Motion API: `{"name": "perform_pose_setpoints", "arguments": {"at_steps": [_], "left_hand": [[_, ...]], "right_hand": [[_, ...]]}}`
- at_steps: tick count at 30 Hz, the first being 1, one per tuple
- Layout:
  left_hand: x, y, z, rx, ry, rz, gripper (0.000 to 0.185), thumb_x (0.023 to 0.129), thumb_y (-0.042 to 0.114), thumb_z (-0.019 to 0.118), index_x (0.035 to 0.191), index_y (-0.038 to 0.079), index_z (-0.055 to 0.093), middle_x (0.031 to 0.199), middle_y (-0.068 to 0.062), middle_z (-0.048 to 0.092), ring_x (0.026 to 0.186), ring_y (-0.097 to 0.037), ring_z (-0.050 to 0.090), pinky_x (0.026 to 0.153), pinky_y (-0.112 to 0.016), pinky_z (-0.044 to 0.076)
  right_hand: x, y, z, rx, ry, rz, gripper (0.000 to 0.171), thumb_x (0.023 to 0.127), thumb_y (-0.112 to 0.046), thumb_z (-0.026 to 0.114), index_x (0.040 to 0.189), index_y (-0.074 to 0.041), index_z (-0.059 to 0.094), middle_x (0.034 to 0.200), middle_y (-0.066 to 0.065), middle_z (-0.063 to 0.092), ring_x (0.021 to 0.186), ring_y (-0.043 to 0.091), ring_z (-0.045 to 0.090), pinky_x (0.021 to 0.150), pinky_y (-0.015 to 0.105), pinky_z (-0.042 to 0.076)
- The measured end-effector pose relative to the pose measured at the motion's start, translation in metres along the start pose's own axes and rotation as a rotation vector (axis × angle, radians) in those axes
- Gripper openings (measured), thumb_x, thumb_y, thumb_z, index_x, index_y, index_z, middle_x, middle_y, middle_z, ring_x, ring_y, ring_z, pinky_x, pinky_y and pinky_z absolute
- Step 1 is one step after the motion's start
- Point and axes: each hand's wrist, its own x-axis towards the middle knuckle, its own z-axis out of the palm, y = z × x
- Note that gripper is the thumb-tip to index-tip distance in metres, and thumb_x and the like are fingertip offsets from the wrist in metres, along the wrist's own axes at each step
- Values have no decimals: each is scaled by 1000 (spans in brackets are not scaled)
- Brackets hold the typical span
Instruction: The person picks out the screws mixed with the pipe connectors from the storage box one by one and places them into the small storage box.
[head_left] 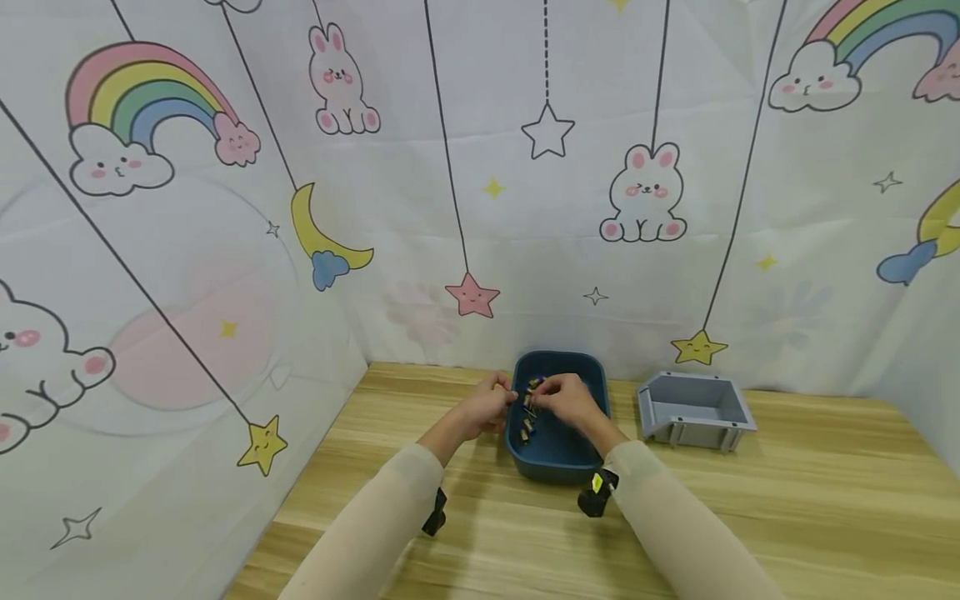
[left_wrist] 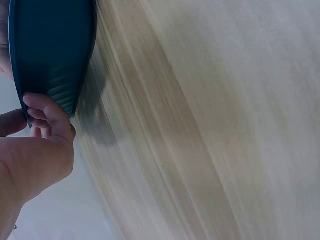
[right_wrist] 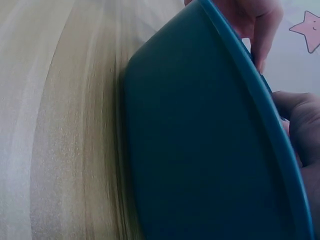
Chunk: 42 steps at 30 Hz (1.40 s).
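A dark blue bin (head_left: 558,454) stands on the wooden table. My left hand (head_left: 487,406) grips its left rim, thumb on top and fingers outside against the wall, as the left wrist view shows too. Several small gold-and-blue cylinders (head_left: 528,427), like small batteries, lie in a line along the bin's left side. My right hand (head_left: 567,397) reaches into the bin from the right, its bent fingertips down at those pieces. Whether they pinch one is too small to tell. In the right wrist view, the bin's outer wall (right_wrist: 200,135) hides the contents, and both hands show beyond its rim.
A grey open-fronted storage box (head_left: 697,433) sits on the table to the right of the blue bin. Behind stands a white cloth wall (head_left: 570,325) printed with rabbits, stars and rainbows. Another cloth wall borders the table at left.
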Motion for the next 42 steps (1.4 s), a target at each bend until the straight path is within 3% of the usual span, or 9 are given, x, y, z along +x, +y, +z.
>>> {"name": "perform_pose_setpoints", "arguments": {"at_steps": [13, 18, 24, 31, 42], "left_hand": [[-3, 3, 0, -14, -8, 17, 21, 109, 13, 53, 126, 6, 42, 98, -7, 52, 74, -16, 56, 62, -30, 45], [-3, 2, 0, -15, 2, 16, 18, 108, 13, 54, 123, 8, 43, 103, -10, 54, 78, -18, 57, 63, -31, 46], [-3, 1, 1, -12, -5, 17, 29, 108, 12, 53, 132, 2, 41, 100, -9, 52, 76, -17, 56, 63, -31, 45], [-1, -1, 0, -20, 0, 11, 17, 108, 12, 54, 122, 8, 44, 99, -9, 52, 77, -18, 57, 62, -31, 45], [-3, 2, 0, -21, -5, 9, 16, 110, 13, 53, 122, 8, 44, 99, -9, 50, 74, -17, 53, 62, -31, 44]], "right_hand": [[4, 6, 2, -188, -9, -34, 4, 87, -9, 82, 85, -8, 79, 81, -2, 73, 76, 13, 61, 75, 33, 52], [2, 4, 4, -214, -30, -21, 6, 87, -7, 82, 83, -8, 78, 79, -3, 72, 74, 12, 60, 74, 33, 51], [0, 5, 5, -227, -40, 9, 5, 87, -6, 82, 85, -7, 78, 81, -2, 72, 76, 15, 61, 74, 34, 52], [0, 5, 8, -245, -53, 20, 5, 87, -5, 81, 84, -6, 77, 81, -1, 70, 76, 16, 60, 73, 34, 51], [2, 7, 11, -295, -67, 13, 5, 87, -5, 80, 83, -6, 77, 78, -3, 69, 73, 15, 59, 71, 32, 50]]}}
